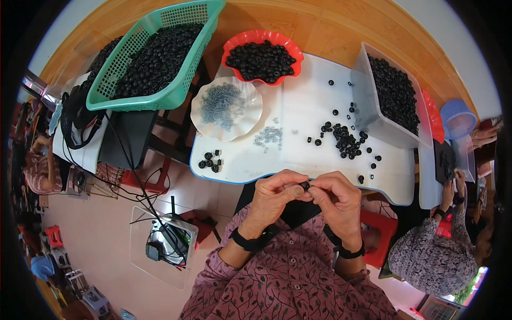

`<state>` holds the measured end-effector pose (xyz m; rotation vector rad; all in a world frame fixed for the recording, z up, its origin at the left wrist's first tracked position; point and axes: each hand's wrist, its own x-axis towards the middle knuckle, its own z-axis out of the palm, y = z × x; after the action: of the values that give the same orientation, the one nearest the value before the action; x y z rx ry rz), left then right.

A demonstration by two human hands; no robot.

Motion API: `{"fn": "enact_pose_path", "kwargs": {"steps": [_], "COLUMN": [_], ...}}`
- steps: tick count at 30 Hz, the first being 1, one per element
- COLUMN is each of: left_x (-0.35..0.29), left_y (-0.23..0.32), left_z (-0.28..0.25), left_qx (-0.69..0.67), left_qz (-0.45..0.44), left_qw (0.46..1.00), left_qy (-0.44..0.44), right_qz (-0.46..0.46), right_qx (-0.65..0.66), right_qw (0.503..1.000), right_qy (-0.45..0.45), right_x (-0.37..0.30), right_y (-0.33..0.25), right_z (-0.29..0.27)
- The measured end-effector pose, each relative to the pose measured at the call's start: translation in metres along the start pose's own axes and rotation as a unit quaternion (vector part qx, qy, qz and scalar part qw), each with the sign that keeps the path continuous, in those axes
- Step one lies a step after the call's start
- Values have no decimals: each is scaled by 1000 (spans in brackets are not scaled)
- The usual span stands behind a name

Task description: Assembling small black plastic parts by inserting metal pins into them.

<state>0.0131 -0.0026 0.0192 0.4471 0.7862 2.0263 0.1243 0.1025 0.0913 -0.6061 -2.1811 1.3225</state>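
My left hand (274,197) and my right hand (340,201) meet at the table's near edge. Between their fingertips is a small round black part (304,185). The left thumb and fingers pinch it; the right fingers close against its other side, and whether they hold a second piece is hidden. Beyond my right hand lies a loose pile of similar black parts (346,143). Left of it, small clear pieces (269,137) are scattered on the white table (304,101). A small group of black parts (208,162) sits by the table's left corner.
A white scalloped plate (200,114) holds clear pieces. Black parts fill a red bowl (298,48), a green basket (169,101) and a clear bin (397,133). At right, another person's hands (453,186) work. Cables (136,186) hang at left above a device on a stand.
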Motion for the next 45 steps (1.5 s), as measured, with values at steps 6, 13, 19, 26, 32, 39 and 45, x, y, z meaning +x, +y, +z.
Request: {"fn": "enact_pose_path", "kwargs": {"steps": [6,13,19,26,32,39,45], "left_x": [-1,-2,-1,4,9,12,17], "left_y": [1,-2,4,-6,-10,-12,-10], "left_z": [-3,-6,-18,-20,-18,-22,-20], "left_qx": [27,15,5,-59,-69,-57,-46], "left_qz": [-1,-26,-114,-135,-155,-153,-155], "left_qw": [999,999,990,989,985,987,987], "left_qy": [-20,-26,-78,-15,2,11,12], "right_qz": [-19,57,217,220,44,1,40], "right_qx": [-23,34,234,215,-145,-291,-342], "right_qw": [999,996,938,944,983,947,933], "right_qy": [-16,-53,-137,-119,105,132,102], "right_x": [1,2,5,14,51,84,97], "right_y": [-5,2,24,41,85,110,113], "right_z": [-3,-8,-10,-5,-8,-3,-1]}}
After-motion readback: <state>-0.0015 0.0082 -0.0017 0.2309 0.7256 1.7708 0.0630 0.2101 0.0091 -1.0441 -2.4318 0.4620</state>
